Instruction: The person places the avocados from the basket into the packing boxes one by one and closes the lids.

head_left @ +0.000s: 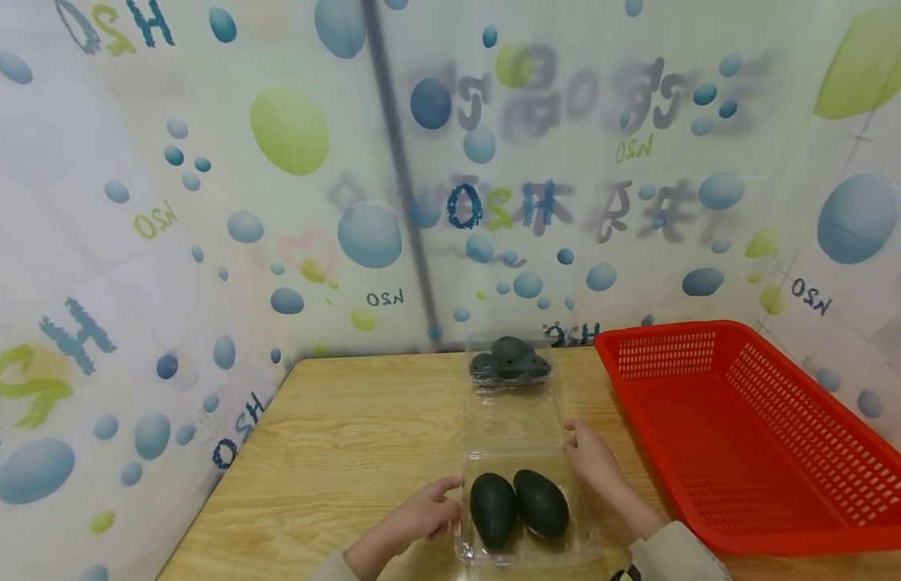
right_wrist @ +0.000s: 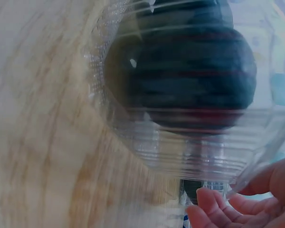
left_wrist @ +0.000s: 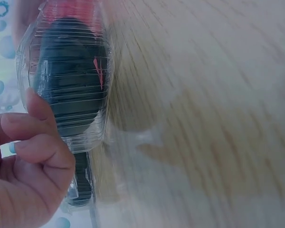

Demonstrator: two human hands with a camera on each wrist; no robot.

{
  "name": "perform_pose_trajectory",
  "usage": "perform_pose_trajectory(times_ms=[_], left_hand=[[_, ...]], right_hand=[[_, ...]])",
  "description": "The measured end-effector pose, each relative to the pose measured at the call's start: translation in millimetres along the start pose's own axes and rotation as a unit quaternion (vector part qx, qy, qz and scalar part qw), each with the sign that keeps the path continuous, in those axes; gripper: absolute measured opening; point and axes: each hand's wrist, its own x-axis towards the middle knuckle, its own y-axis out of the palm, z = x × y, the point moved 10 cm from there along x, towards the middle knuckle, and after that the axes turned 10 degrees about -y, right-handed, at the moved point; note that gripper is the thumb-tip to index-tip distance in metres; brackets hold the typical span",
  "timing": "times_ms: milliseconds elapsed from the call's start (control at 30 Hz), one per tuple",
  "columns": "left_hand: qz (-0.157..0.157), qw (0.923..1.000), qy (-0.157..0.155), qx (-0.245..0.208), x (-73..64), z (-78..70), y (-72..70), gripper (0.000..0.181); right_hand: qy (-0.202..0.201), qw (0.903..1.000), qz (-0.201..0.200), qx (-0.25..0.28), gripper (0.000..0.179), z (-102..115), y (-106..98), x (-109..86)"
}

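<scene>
A clear plastic clamshell box (head_left: 586, 542) lies open on the wooden table, its lid (head_left: 511, 424) folded out toward the back. Two dark green avocados (head_left: 494, 508) sit side by side in its near half. My left hand (head_left: 430, 512) is at the left wall of the box; in the left wrist view its foremost fingertip touches the ribbed plastic and the other fingers are loosely bent. On the other side, my right hand (head_left: 594, 456) pinches the right edge of the lid between thumb and fingers. Avocado and box wall fill much of the right wrist view.
Behind the lid stands another clear box (head_left: 511, 379) with several dark green avocados. A large red plastic basket (head_left: 675, 476) takes up the right side. The wooden table (head_left: 334, 428) ends at a printed curtain (head_left: 334, 307) along the back and left.
</scene>
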Motion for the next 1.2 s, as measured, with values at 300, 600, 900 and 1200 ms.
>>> perform_pose_trajectory(times_ms=[300,600,900,1200], left_hand=[[0.011,0.9999,-0.006,0.004,-5.4,2.5,1.4,0.056],[0.003,1.0,0.005,0.004,-4.5,3.3,0.9,0.057],[-0.054,0.9985,0.006,-0.005,5.7,0.8,-6.9,0.037],[-0.088,0.9958,-0.003,-0.026,22.1,-2.6,-13.3,0.024]], right_hand=[[-0.014,0.9998,-0.014,-0.005,0.032,5.0,-0.7,-8.6],[-0.01,0.9986,-0.028,0.043,0.049,9.9,-5.7,-11.6],[0.074,0.9634,-0.002,0.258,0.048,2.6,1.7,-6.7],[0.073,0.9371,0.029,0.34,0.074,16.3,-9.3,-1.4]])
